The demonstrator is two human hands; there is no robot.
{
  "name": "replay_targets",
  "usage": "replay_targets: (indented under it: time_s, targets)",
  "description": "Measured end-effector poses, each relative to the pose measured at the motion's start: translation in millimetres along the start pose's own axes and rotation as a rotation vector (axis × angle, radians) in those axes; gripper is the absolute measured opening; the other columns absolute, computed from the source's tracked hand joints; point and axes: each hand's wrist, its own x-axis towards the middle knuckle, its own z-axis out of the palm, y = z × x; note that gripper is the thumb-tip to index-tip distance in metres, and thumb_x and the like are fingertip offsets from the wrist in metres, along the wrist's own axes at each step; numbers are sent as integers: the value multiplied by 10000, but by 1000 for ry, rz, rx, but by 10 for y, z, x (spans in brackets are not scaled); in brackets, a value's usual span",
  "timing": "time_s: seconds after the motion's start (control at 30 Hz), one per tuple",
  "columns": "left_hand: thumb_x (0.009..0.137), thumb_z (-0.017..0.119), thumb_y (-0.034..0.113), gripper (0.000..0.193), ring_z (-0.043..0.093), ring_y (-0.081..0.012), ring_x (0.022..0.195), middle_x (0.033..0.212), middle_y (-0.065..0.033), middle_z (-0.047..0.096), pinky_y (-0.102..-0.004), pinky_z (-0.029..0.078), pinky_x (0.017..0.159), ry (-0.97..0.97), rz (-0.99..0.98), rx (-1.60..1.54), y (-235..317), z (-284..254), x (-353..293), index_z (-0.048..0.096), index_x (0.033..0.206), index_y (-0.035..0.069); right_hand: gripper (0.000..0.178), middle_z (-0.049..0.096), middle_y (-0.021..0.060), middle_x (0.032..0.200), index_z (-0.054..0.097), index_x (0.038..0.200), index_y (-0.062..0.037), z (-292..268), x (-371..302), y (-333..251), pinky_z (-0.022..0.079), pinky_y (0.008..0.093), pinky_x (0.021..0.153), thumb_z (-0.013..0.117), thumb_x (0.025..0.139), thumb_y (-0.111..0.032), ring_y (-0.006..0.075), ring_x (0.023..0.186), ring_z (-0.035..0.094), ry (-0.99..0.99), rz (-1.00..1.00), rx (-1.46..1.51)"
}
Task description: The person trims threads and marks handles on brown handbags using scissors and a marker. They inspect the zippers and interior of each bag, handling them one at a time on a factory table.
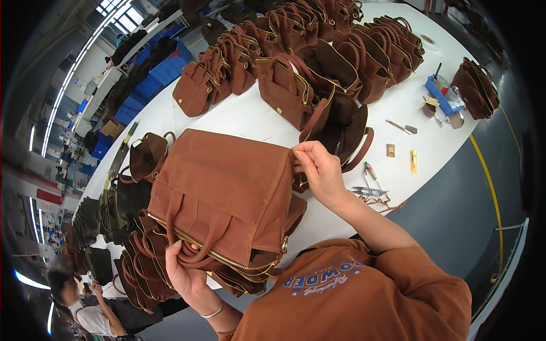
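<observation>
A reddish-brown handbag [227, 165] is tilted up in front of me, its base away from me and its gold zipper edge toward me. My left hand [185, 270] is closed round the rolled handles at the zipper side. With finger and thumb, my right hand [320, 170] pinches the bag's far right corner. Whether a thread or other small thing is also in that pinch cannot be made out. Behind the right hand an open brown bag [341, 128] stands on the table, and more brown bags [242, 281] lie under the held one.
Rows of brown handbags [284, 91] stand on the white table [219, 116]. To the right lie thread snips [368, 191], a yellow tube [414, 161], a small tan block [391, 150], a brush-like tool [402, 126] and a blue tray [441, 94]. A co-worker [94, 312] is at lower left.
</observation>
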Motion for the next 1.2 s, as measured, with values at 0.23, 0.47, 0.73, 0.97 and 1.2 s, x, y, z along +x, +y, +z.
replay_targets:
  time_s: [0.23,0.47,0.73,0.97,1.2]
  targets:
    - [858,577,44,141,678,-203,756,887,-116,716,-318,574,743,-9,-22,16,-13,-15,-16,644,970,-11,66,575,108,656,519,971,-7,-68,-34,-120,457,328,528,574,938,-24,223,546,596,4,-150,-232]
    - [846,603,30,136,677,-186,755,878,-101,715,-294,575,736,27,-53,36,-30,-20,-73,643,971,-5,72,633,104,734,504,996,6,-69,-109,75,491,304,552,545,960,-42,158,592,621,-16,29,-58]
    - [829,648,49,135,672,-176,768,868,-64,713,-308,557,750,151,-31,164,-18,-123,-127,654,963,38,98,692,110,889,510,1054,9,-124,-295,93,579,286,699,505,999,-72,176,837,709,-1,178,132]
    - [826,665,123,169,665,-168,891,946,-42,711,-346,521,876,198,-8,191,52,-343,-174,654,983,60,139,682,123,985,532,1102,7,-683,-485,94,566,275,739,483,1015,-90,169,882,701,67,161,63]
    - [783,594,-54,429,557,-381,1095,1207,-282,535,-469,489,924,85,550,714,-336,-140,-585,556,1210,-73,176,689,99,852,585,1083,29,-1614,-454,362,556,256,685,494,1012,-105,150,787,695,314,181,-24]
